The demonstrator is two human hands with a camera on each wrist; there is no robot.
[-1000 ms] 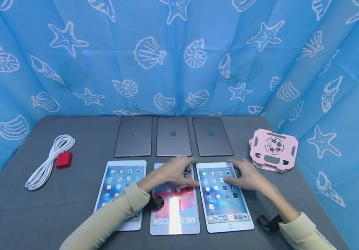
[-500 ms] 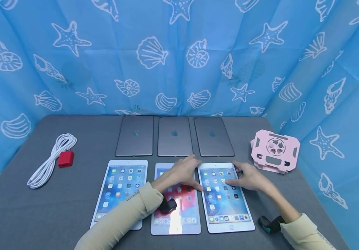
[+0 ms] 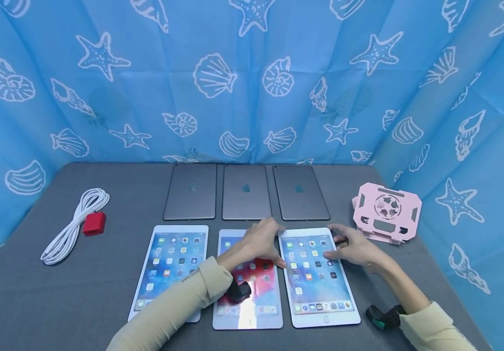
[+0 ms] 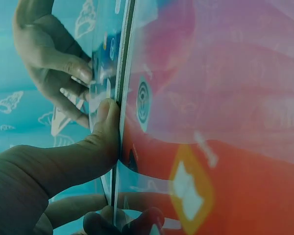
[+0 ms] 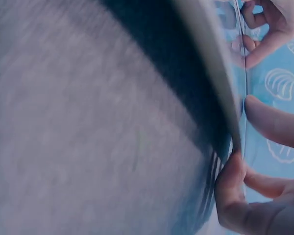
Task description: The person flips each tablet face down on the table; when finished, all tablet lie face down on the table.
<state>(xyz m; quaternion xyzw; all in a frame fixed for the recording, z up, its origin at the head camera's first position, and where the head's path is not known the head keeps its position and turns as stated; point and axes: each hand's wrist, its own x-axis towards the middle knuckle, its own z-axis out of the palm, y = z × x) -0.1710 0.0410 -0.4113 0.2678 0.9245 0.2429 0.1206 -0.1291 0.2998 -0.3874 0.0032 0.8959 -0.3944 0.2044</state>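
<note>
A white-framed tablet [image 3: 319, 278] with a lit blue home screen lies at the right of the front row. My left hand [image 3: 262, 241] grips its upper left corner, thumb at the left edge and fingers near the top. In the left wrist view the left thumb [image 4: 105, 127] presses against the tablet's side. My right hand [image 3: 355, 246] holds the upper right edge, thumb over the screen and fingers at the rim. A fingertip [image 5: 231, 178] is tucked beneath that edge in the right wrist view, where a dark gap shows under the tablet.
A red-screened tablet [image 3: 252, 312] lies under my left forearm, beside another blue-screened tablet [image 3: 168, 258]. Three grey tablets, including the middle one [image 3: 245, 202], lie face down behind. A pink stand [image 3: 385, 213] is at right; a white cable [image 3: 74, 229] and red charger [image 3: 94, 223] at left.
My left hand has moved right onto the right tablet's upper left corner. My right fingers have closed in on its right edge, and the tablet has shifted very slightly.
</note>
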